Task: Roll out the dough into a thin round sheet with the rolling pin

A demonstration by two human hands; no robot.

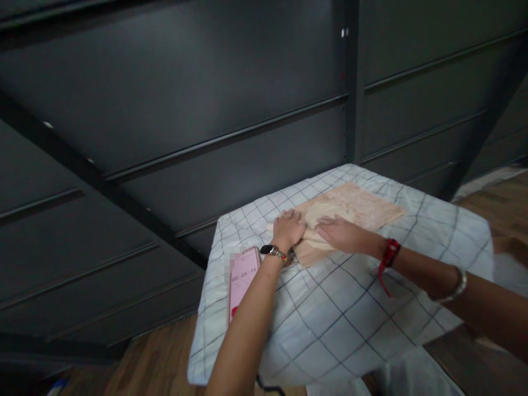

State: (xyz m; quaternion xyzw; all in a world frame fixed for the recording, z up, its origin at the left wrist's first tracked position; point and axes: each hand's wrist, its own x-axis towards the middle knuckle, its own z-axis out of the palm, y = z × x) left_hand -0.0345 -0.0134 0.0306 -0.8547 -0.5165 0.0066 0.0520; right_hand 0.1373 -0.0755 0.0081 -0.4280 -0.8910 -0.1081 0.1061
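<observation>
A flat sheet of pale dough (330,212) lies on a tan board or mat (371,206) on top of a white checked cloth (342,308). Both my hands rest on a wooden rolling pin (309,235) lying across the near edge of the dough. My left hand (289,228) presses on the pin's left part with fingers curled over it; a watch sits on that wrist. My right hand (340,234) lies flat on the pin's right part, fingers stretched out; a red thread band and a metal bangle are on that arm.
A pink phone (241,280) showing a timer lies on the cloth's left edge beside my left wrist. Dark grey panelled doors (206,110) rise close behind the cloth-covered surface. Wooden floor (152,363) shows below and at right.
</observation>
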